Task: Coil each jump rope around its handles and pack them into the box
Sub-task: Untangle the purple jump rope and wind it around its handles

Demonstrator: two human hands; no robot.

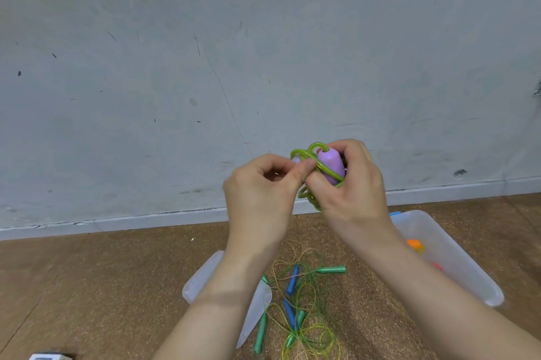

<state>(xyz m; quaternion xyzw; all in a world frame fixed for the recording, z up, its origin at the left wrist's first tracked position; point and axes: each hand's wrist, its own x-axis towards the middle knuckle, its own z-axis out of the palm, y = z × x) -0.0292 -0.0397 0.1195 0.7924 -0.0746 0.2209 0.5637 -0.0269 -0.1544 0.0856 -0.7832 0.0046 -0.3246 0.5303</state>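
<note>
my right hand (351, 184) has its grip wrapped round the purple handle (329, 165) and the green rope (304, 152) coiled on it, held up in front of the wall. my left hand (257, 192), touching it, pinches a strand of that rope between thumb and forefinger. below, on the floor, loose ropes (293, 280) with blue and green handles lie tangled between a clear lid (202, 274) and the clear box (468, 269), which holds an orange piece (414, 244).

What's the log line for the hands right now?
coiling | left hand pinches green rope | right hand grips purple handle | loose ropes on floor
</note>
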